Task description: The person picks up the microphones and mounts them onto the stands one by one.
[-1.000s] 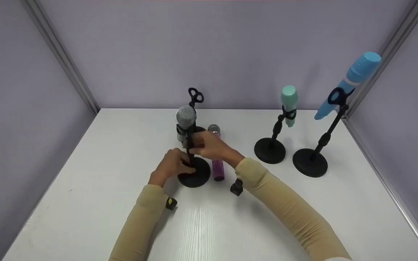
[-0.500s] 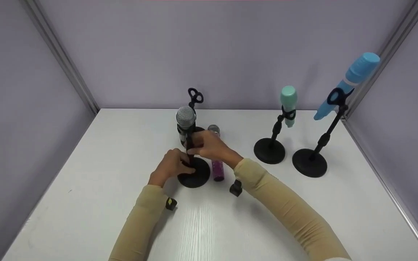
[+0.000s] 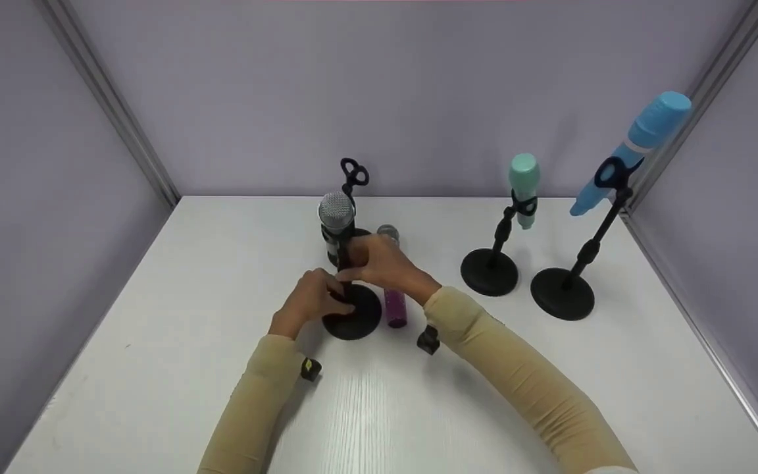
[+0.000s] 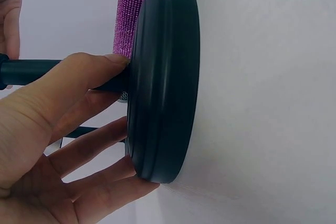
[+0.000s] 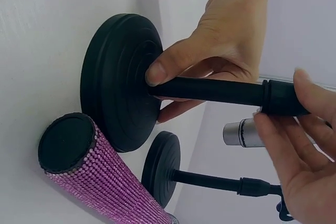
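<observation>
A black desk microphone stand, its round base [image 3: 359,326] on the white table, carries a silver-headed microphone [image 3: 336,212] in its clip. Low on its pole, right above the base, my left hand [image 3: 310,303] grips it between thumb and fingers; in the left wrist view some fingers rest against the base's edge. Higher up, my right hand [image 3: 382,263] pinches the thicker collar [image 5: 283,98] of the pole with thumb and fingertips. Right beside the base lies a purple rhinestone-covered microphone [image 3: 395,309], partly hidden by my right hand in the head view.
Behind the held stand is another black stand with a bare clip [image 3: 355,172]. To the right stand a short stand holding a mint-green microphone [image 3: 524,178] and a taller one with a blue microphone [image 3: 658,122]. Walls [image 3: 379,99] enclose the table's back and sides.
My right thumb has shifted slightly left across the pole's collar. My left hand, the stand and the other microphones stay in place.
</observation>
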Available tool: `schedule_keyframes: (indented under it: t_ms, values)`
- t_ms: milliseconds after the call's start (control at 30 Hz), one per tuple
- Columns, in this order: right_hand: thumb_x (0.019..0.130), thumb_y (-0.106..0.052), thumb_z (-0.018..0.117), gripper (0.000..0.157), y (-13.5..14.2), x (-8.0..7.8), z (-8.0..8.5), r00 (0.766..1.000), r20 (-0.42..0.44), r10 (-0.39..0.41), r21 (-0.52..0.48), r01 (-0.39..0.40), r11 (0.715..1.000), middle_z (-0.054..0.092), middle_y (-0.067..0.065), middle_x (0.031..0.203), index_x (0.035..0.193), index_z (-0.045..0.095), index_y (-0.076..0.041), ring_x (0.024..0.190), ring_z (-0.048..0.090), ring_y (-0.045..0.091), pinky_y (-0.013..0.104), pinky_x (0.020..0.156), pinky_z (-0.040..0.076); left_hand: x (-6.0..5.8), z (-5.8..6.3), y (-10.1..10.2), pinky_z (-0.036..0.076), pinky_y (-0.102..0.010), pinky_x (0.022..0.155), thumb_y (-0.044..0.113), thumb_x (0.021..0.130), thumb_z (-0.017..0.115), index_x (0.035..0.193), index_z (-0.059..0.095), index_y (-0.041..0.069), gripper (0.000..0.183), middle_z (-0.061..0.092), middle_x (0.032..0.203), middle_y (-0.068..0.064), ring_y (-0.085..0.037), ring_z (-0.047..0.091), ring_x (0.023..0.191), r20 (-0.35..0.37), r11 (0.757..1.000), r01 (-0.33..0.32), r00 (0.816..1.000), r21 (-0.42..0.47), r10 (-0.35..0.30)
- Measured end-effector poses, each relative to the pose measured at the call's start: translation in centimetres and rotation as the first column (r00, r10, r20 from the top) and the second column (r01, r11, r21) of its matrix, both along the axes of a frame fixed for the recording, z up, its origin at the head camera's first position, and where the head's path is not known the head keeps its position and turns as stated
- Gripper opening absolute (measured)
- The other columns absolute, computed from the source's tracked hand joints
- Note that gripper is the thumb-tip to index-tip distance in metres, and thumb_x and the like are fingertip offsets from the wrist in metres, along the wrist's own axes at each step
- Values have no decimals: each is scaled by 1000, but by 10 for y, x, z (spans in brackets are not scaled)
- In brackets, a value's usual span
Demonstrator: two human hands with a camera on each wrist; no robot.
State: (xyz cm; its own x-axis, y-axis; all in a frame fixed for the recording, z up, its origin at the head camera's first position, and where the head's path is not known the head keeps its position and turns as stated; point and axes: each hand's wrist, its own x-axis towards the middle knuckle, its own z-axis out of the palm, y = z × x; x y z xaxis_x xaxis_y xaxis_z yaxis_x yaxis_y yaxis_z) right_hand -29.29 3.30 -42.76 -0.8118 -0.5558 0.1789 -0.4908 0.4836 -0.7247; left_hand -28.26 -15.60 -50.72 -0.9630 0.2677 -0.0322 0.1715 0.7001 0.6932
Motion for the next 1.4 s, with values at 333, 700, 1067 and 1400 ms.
schedule_keyframes:
  t_ms: [333,700,1067,1400]
  values:
    - [90,5,68,28,1,-2,-3,985,106,136,-83,-127,988,76,17,117,117,70,-1,112,73,27,40,99,58,0,1,0,61,-40,83,12,75,91,86,82,9,14,79,90,-4,-18,72,86,-11,1000,25,1000,15,-25]
    - [87,-1,77,18,-1,-3,-3,992,85,92,-88,-85,992,79,12,103,105,73,-2,99,75,22,35,89,60,-1,2,1,63,-38,82,13,74,92,91,83,5,21,80,95,-6,-20,75,90,-1,1000,20,1000,10,-20]
    - [81,-16,88,28,-2,-3,-5,1000,13,-3,-42,4,999,79,9,97,102,73,-5,90,74,18,33,84,60,-1,1,0,62,-36,79,16,74,93,89,83,6,20,80,91,-6,-16,72,86,-11,1000,17,1000,0,-17]
    - [89,-9,78,21,1,-4,-3,995,60,76,-72,-72,995,78,12,106,109,72,-3,102,75,23,36,92,60,-2,0,-1,61,-34,75,13,74,92,81,83,9,12,80,83,-2,-11,69,77,-30,999,42,999,5,-42]
